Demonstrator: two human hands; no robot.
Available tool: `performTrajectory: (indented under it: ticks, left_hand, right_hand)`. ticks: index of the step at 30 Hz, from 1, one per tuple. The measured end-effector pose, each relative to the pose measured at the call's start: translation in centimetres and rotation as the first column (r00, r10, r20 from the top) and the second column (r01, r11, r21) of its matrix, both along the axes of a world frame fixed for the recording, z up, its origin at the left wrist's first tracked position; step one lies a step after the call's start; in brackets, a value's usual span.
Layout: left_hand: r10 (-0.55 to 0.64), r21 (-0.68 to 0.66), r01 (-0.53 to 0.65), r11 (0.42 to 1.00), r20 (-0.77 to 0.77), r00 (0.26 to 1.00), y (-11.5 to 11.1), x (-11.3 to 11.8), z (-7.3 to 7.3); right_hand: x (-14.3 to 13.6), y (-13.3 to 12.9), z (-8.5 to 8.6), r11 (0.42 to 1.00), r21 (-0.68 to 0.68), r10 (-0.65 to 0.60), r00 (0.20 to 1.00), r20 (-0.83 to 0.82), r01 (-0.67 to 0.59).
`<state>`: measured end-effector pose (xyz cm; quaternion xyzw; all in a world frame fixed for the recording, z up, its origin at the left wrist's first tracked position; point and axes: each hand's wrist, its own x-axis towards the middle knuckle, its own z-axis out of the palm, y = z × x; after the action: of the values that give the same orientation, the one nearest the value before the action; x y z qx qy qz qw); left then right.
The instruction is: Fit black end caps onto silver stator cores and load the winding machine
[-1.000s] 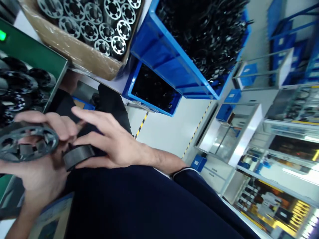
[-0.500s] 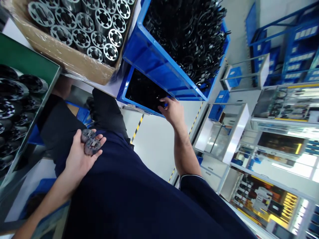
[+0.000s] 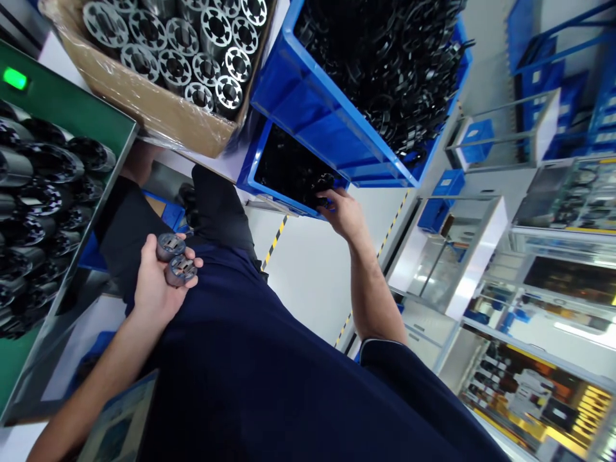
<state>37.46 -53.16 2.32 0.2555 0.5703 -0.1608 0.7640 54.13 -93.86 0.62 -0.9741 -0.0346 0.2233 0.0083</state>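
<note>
My left hand (image 3: 161, 279) lies palm up by my lap, its fingers curled around two short round dark-grey parts (image 3: 181, 269) with slotted ends, one beside the other. My right hand (image 3: 342, 215) reaches over the near rim of the smaller blue bin (image 3: 260, 187), which is filled with dark pieces (image 3: 291, 168). Thumb and fingers are closed on a black plastic part (image 3: 321, 200) at the bin's right end; its outline merges with the pieces behind it.
A larger blue bin (image 3: 332, 106) heaped with black plastic parts overhangs the smaller one. Left of it stands a plastic-lined cardboard box (image 3: 158, 106) of upright slotted metal cylinders. A green-topped bench (image 3: 113, 119) at far left carries more cylinders. Shelves and carts stand to the right.
The view has shifted, so the scene sits farther right. My right hand has closed around a black part in the smaller bin. My left hand still holds the two round parts.
</note>
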Motion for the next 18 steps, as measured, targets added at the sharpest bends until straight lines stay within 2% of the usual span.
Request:
performTrajectory:
  ticks: [7, 13, 18]
  left_hand:
    - [-0.033, -0.048, 0.034, 0.998, 0.014, 0.999, -0.3, -0.7, -0.2]
    - [-0.001, -0.026, 0.003, 1.0, 0.055, 0.999, 0.4, -1.0, 0.2]
    - [0.0, 0.02, -0.002, 1.0, 0.086, 0.996, 1.3, -1.3, -0.1]
  right_hand:
    - [0.9, -0.1, -1.9, 0.999, 0.022, -0.024, 0.999, 0.043, 0.023]
    - [1.1, -0.9, -1.5, 0.993, 0.104, -0.057, 0.996, 0.067, 0.05]
    - [-0.1, -0.9, -1.5, 0.977, 0.197, -0.114, 0.982, 0.15, 0.084]
